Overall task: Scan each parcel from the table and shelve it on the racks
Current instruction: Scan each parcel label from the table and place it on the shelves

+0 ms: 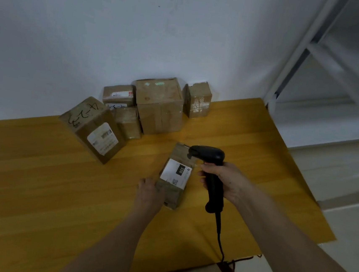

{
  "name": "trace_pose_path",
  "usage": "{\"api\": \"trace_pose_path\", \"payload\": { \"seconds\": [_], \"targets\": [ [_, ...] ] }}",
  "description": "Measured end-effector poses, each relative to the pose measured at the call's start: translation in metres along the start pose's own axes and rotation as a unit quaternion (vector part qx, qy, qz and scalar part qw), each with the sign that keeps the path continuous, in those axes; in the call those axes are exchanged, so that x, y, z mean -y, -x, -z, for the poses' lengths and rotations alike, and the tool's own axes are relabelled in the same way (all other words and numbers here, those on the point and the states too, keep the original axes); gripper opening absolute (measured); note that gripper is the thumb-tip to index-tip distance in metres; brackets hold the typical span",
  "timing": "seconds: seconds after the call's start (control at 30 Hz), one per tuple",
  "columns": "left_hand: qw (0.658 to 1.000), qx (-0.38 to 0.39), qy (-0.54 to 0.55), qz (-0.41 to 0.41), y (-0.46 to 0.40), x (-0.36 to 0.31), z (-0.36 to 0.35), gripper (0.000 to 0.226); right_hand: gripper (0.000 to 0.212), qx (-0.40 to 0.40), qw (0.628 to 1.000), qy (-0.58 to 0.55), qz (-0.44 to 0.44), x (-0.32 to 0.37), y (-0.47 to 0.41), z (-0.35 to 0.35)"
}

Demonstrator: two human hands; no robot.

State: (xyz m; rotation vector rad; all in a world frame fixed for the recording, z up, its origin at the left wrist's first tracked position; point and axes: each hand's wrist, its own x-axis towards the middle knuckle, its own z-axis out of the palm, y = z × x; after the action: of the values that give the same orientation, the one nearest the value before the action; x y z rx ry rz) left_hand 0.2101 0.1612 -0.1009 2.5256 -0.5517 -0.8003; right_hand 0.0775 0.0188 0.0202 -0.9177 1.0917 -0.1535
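A small cardboard parcel [175, 177] with a white label marked 220 lies on the wooden table [38, 177], near its middle. My left hand [150, 193] holds the parcel's left near side, fingers curled round its edge. My right hand [224, 179] grips the handle of a black barcode scanner [211, 167]. The scanner's head hangs over the parcel's far right corner and points left. Several more cardboard parcels stand at the back of the table: a tilted one with handwriting [94, 127], a big cube [160, 105], and smaller ones [197, 99] against the wall.
The scanner's black cable [219, 236] runs down to the table's near edge. A white metal rack [325, 68] stands at the right, beyond the table's right edge. A white wall [96, 29] closes the back. Pale floor tiles [347, 206] lie to the right.
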Motion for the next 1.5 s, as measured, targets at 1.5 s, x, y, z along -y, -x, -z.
{"api": "trace_pose_path", "payload": {
  "seconds": [1.5],
  "targets": [
    [0.603, -0.010, 0.792, 0.094, -0.010, -0.132, 0.026, 0.063, 0.015, 0.100, 0.976, 0.093, 0.172, 0.020, 0.075, 0.007]
  ]
}}
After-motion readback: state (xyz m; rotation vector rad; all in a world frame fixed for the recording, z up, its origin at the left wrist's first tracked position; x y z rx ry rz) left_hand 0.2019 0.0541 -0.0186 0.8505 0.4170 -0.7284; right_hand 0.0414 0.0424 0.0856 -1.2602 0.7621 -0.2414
